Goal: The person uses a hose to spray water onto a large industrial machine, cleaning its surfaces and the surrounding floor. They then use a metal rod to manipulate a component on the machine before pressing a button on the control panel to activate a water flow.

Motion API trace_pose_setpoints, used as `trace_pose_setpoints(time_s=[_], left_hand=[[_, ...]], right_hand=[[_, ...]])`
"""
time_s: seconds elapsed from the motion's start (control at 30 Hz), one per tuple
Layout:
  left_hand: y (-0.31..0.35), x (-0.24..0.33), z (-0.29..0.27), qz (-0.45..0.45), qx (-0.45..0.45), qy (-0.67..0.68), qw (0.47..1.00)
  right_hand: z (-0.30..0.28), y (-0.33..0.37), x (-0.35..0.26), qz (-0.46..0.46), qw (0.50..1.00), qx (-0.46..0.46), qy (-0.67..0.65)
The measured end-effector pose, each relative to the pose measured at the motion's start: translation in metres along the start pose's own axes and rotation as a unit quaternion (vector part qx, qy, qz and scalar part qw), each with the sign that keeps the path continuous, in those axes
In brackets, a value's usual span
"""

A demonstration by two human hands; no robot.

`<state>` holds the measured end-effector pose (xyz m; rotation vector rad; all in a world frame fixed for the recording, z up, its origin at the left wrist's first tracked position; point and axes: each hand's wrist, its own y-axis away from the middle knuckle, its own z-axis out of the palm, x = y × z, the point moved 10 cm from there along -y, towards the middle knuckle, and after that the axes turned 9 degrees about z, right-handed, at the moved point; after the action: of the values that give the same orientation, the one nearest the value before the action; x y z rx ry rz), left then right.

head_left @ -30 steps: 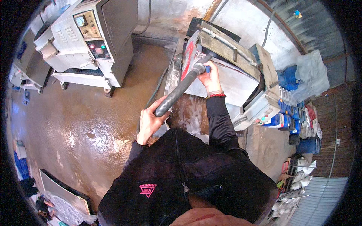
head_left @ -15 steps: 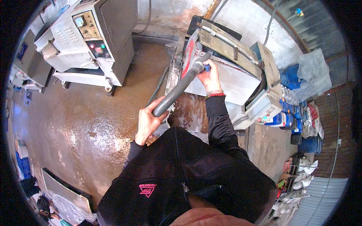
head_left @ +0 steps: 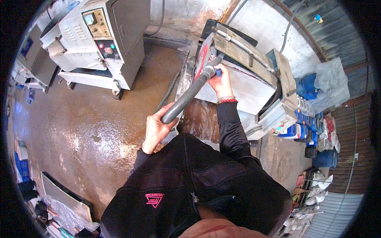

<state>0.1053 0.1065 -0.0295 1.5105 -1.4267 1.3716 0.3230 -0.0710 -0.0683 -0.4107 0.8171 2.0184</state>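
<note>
A dark tube with a carbon-weave pattern [head_left: 185, 100] slants across the front of me, its near end rounded and its far part ringed by a plain grey collar. My left hand [head_left: 157, 129] is closed around the near end from below, thumb on top. Close to the collar, my right hand [head_left: 220, 83] grips the far part, and a small blue piece [head_left: 218, 72] shows at its fingers; its kind is unclear. The tube's far end lies against or just in front of the red-edged side [head_left: 201, 58] of a grey-white machine [head_left: 238, 85]. Exact contact there is hidden.
A perforated lid [head_left: 238, 47] tops the machine. Another grey machine with a control panel [head_left: 95, 24] stands at far left on the wet brown floor [head_left: 87, 119]. Blue canisters [head_left: 302, 129] line the right wall. A board [head_left: 65, 196] lies at lower left.
The view has shifted slightly, so the surroundings sit a little lower. Both hands keep their hold on the tube, with almost no visible movement.
</note>
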Motion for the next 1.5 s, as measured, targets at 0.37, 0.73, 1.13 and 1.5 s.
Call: trace_pose_setpoints(time_s=[0.37, 0.73, 1.13, 1.5], left_hand=[[-0.004, 0.005, 0.005, 0.020, -0.008, 0.002, 1.000], [-0.016, 0.009, 0.012, 0.039, -0.044, 0.003, 0.998], [-0.019, 0.012, 0.030, 0.037, -0.078, -0.012, 0.996], [-0.004, 0.027, 0.015, 0.038, -0.039, -0.039, 0.998]], right_hand=[[-0.008, 0.004, -0.009, -0.017, 1.000, -0.004, -0.008], [-0.038, 0.006, -0.024, -0.038, 0.999, 0.017, -0.030], [-0.053, 0.029, -0.038, -0.059, 0.996, 0.033, -0.049], [-0.028, 0.010, -0.019, -0.024, 0.998, -0.025, -0.045]])
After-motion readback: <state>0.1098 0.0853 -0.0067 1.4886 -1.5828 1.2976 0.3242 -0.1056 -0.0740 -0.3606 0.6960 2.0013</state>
